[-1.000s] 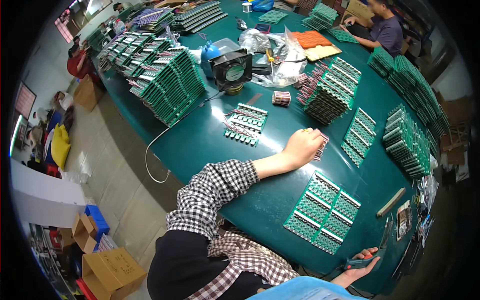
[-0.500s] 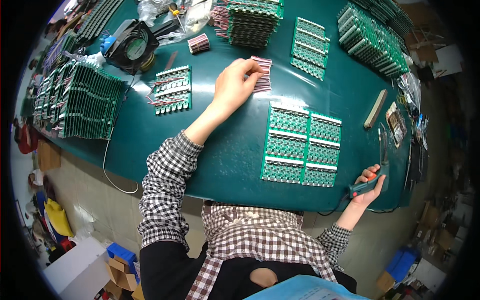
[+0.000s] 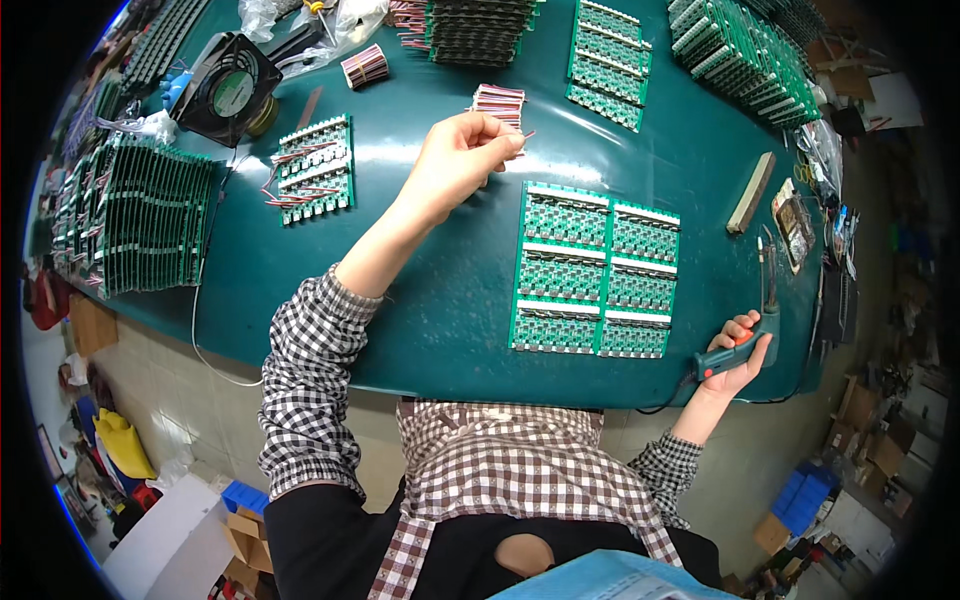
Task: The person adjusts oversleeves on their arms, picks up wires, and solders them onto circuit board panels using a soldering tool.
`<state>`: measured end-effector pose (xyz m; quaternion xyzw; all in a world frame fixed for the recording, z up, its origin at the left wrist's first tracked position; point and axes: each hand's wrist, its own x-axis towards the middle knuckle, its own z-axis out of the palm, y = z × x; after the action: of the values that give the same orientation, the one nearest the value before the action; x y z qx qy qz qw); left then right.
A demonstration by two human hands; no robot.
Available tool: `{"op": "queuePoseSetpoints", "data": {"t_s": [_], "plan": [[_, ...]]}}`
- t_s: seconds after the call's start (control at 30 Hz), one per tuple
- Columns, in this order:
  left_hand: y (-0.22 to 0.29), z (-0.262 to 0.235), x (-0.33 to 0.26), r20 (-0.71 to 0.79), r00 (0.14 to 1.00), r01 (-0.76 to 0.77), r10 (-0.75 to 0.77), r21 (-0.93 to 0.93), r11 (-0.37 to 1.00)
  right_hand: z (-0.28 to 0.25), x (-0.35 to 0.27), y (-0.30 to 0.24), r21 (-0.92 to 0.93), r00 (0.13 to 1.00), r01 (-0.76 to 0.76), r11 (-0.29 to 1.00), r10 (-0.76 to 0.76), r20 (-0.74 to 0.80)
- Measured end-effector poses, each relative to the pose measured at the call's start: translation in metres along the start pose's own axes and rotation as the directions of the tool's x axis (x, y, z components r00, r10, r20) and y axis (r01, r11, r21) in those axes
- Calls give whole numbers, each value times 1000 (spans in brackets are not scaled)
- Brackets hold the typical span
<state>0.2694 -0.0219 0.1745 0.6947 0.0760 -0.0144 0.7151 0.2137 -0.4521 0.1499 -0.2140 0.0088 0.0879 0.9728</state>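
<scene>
Your green table (image 3: 440, 310) over a pale tiled floor (image 3: 180, 400)
Glare (image 3: 390, 153) streaks its top; a blue bin (image 3: 800, 497) stands off to your right.

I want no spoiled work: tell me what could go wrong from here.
The left hand pinches a thin reddish wire with only a short end showing, so it might slip. A bundle of thin red-and-white wires lies right by that hand and could get knocked askew. The right hand holds a dark-green pistol-shaped tool, its metal tips near a brownish plastic-looking packet; if hot, they might mark it.
</scene>
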Motion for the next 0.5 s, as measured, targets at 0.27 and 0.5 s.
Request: {"op": "queuePoseSetpoints", "data": {"t_s": [0.27,0.5], "plan": [[2,-5,-36,66,972,-234,226,394,889,1,1,-1,5,1000,9,1000,-9,-28],[-18,-11,-68,301,861,-494,409,683,538,18,-1,0,-206,992,-11,979,-16,-128]]}}
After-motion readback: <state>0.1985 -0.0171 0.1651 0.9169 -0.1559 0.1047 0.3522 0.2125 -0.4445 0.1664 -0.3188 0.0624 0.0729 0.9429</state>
